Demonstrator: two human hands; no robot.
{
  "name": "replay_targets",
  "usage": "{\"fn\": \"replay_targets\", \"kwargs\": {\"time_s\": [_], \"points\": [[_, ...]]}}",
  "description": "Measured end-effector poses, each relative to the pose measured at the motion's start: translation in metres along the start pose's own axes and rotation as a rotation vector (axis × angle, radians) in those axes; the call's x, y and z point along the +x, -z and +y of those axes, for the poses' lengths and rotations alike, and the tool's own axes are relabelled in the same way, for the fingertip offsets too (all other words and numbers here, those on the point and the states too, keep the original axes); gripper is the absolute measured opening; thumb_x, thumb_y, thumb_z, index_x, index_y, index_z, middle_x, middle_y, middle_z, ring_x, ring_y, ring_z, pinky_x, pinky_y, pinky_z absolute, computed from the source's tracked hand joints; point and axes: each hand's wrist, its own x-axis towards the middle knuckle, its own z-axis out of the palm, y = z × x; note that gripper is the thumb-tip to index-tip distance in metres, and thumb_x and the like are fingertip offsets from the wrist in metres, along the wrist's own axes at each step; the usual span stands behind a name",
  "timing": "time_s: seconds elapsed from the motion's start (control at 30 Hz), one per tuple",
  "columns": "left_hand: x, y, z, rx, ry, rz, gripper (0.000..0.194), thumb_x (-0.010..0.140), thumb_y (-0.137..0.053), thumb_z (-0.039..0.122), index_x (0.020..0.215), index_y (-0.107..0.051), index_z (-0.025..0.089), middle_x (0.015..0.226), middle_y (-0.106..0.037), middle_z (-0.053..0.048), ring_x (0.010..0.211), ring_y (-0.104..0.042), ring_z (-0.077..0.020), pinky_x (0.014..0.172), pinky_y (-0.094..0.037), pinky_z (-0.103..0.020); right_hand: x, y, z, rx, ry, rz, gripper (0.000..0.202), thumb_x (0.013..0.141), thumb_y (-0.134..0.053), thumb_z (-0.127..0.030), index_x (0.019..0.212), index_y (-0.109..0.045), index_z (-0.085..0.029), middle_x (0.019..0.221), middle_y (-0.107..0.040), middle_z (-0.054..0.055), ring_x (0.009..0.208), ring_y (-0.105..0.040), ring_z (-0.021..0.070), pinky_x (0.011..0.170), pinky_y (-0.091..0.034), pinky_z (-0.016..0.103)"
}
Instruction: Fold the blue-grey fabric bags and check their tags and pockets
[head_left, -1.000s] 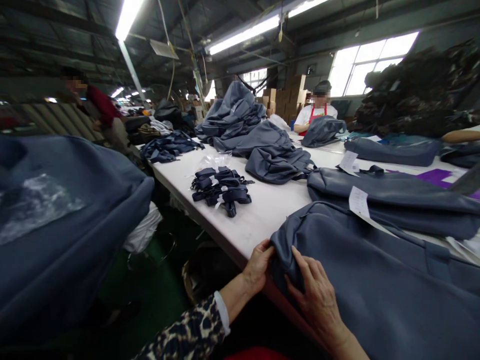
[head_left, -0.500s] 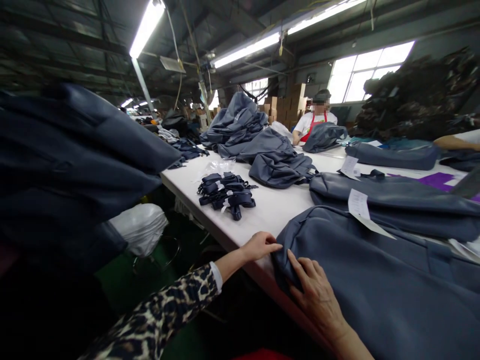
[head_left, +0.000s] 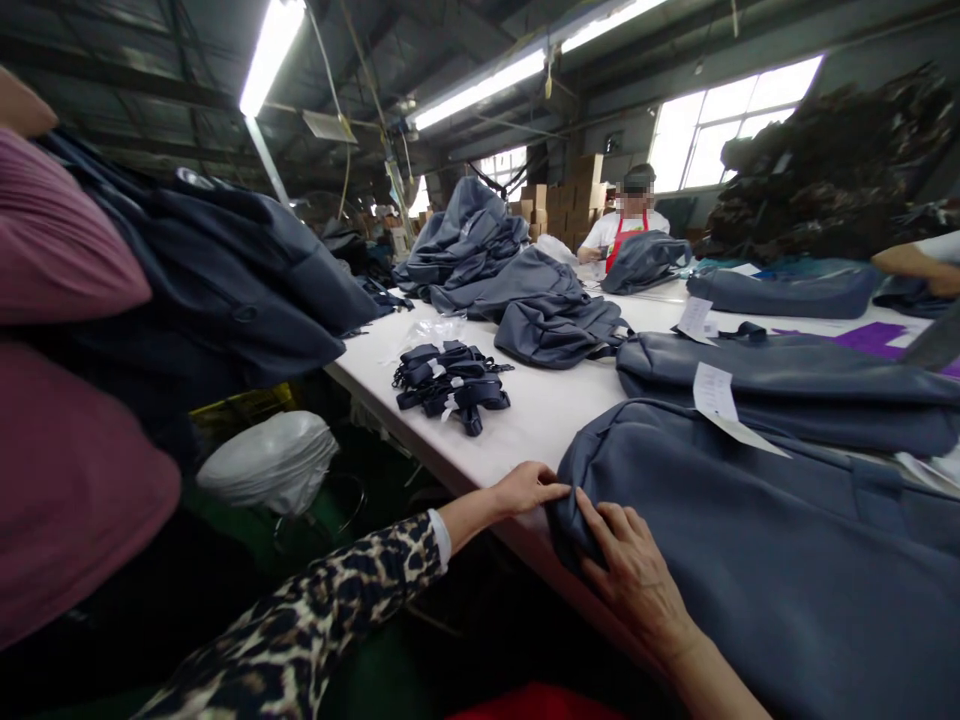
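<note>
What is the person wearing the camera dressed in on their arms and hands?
Both hands are bare, with no gloves or rings visible. The left hand comes out of a long leopard-print sleeve with a pale inner cuff at the wrist. The right hand and its forearm show no sleeve at all.

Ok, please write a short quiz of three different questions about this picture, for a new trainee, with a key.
1. True or false: both of the person's hands touch the grey-blue fabric bag at the near table edge.
2. What lies on the white table just beyond the left hand? A) scissors B) a bundle of dark straps C) a phone
3. Fill in: a white paper ____ lies on top of the near bag.

Key
1. True: the left hand's fingertips meet the bag's corner, and the right hand grips it.
2. B, the bundle of dark straps.
3. tag.
</note>
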Motion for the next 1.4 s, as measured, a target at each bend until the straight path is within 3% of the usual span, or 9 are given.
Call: {"fn": "replay_targets", "kwargs": {"time_s": [0.13, 0.2, 0.33, 0.53, 0.8, 0.97, 1.1, 1.27, 1.4], "points": [[0.002, -0.001, 0.007, -0.102, 0.052, -0.154, 0.041, 0.063, -0.077, 0.047, 0.082, -0.072, 0.011, 0.069, -0.065, -0.002, 0.058, -0.054, -0.0132, 0.058, -0.040, -0.025, 0.000, 0.001, -0.002, 0.000, -0.002, 0.002, 0.078, 0.084, -0.057, -0.013, 0.154, -0.024, -0.021, 0.114, -0.054, 0.010, 0.096, -0.049, 0.0265, 0.087, -0.048, 0.046], [0.003, -0.003, 0.007, -0.152, 0.058, -0.165, 0.038, 0.063, -0.078, 0.044, 0.080, -0.072, 0.011, 0.067, -0.064, -0.002, 0.057, -0.053, -0.0122, 0.057, -0.039, -0.025, -0.001, 0.001, -0.003, -0.001, -0.001, 0.010, 0.077, 0.083, -0.057, -0.012, 0.153, -0.027, -0.021, 0.114, -0.054, 0.010, 0.096, -0.049, 0.0267, 0.087, -0.048, 0.046], [0.005, -0.013, -0.001, -0.260, 0.026, -0.031, 0.028, 0.064, -0.077, 0.037, 0.074, -0.069, 0.012, 0.062, -0.061, 0.001, 0.054, -0.049, -0.0095, 0.055, -0.034, -0.023, -0.001, 0.001, -0.001, -0.003, -0.005, 0.023, 0.076, 0.084, -0.056, -0.015, 0.153, -0.027, -0.021, 0.115, -0.053, 0.011, 0.097, -0.050, 0.0269, 0.087, -0.049, 0.046], [-0.004, -0.021, -0.007, -0.465, -0.031, 0.166, 0.028, 0.064, -0.078, 0.037, 0.076, -0.069, 0.013, 0.068, -0.065, -0.001, 0.062, -0.055, -0.0112, 0.064, -0.040, -0.024, -0.002, 0.002, 0.000, 0.015, 0.001, 0.036, 0.073, 0.087, -0.053, -0.017, 0.154, -0.025, -0.022, 0.116, -0.052, 0.011, 0.098, -0.049, 0.0266, 0.088, -0.049, 0.046], [-0.017, -0.021, -0.021, -0.707, 0.011, 0.263, 0.033, 0.063, -0.081, 0.040, 0.075, -0.065, 0.015, 0.071, -0.065, -0.002, 0.065, -0.059, -0.0130, 0.066, -0.044, -0.026, -0.005, 0.006, -0.005, 0.060, 0.048, 0.023, 0.057, 0.091, -0.050, -0.016, 0.147, -0.041, -0.022, 0.115, -0.052, 0.012, 0.097, -0.050, 0.0247, 0.086, -0.050, 0.043], [-0.031, -0.007, -0.019, -0.688, -0.041, 0.252, 0.032, 0.067, -0.081, 0.037, 0.086, -0.067, 0.015, 0.087, -0.067, -0.005, 0.080, -0.061, -0.0143, 0.077, -0.047, -0.027, -0.006, 0.006, 0.004, 0.141, 0.053, 0.053, 0.052, 0.095, -0.046, -0.016, 0.146, -0.042, -0.023, 0.114, -0.052, 0.011, 0.098, -0.050, 0.0237, 0.086, -0.050, 0.042], [-0.039, -0.002, -0.014, -0.408, -0.082, 0.133, 0.048, 0.063, -0.083, 0.021, 0.108, -0.067, 0.019, 0.096, -0.068, -0.003, 0.080, -0.060, -0.0139, 0.071, -0.044, -0.023, -0.006, 0.007, 0.006, 0.183, 0.040, 0.076, 0.052, 0.096, -0.045, -0.017, 0.147, -0.041, -0.024, 0.114, -0.051, 0.010, 0.098, -0.050, 0.0234, 0.087, -0.050, 0.040], [-0.022, -0.021, -0.018, -0.310, -0.133, 0.240, 0.015, 0.068, -0.075, 0.024, 0.074, -0.066, 0.015, 0.064, -0.059, 0.003, 0.059, -0.050, -0.0103, 0.058, -0.037, -0.022, -0.005, 0.008, 0.003, 0.143, 0.050, 0.079, 0.052, 0.094, -0.047, -0.016, 0.145, -0.044, -0.022, 0.113, -0.052, 0.011, 0.098, -0.050, 0.0234, 0.088, -0.050, 0.040], [-0.020, -0.039, -0.019, -0.471, -0.130, 0.346, 0.016, 0.073, -0.070, 0.030, 0.077, -0.061, 0.017, 0.069, -0.059, 0.004, 0.062, -0.050, -0.0092, 0.060, -0.039, -0.020, -0.003, 0.009, -0.002, 0.057, 0.055, 0.031, 0.054, 0.091, -0.052, -0.017, 0.144, -0.046, -0.022, 0.115, -0.052, 0.012, 0.097, -0.050, 0.0246, 0.086, -0.049, 0.042]]}}
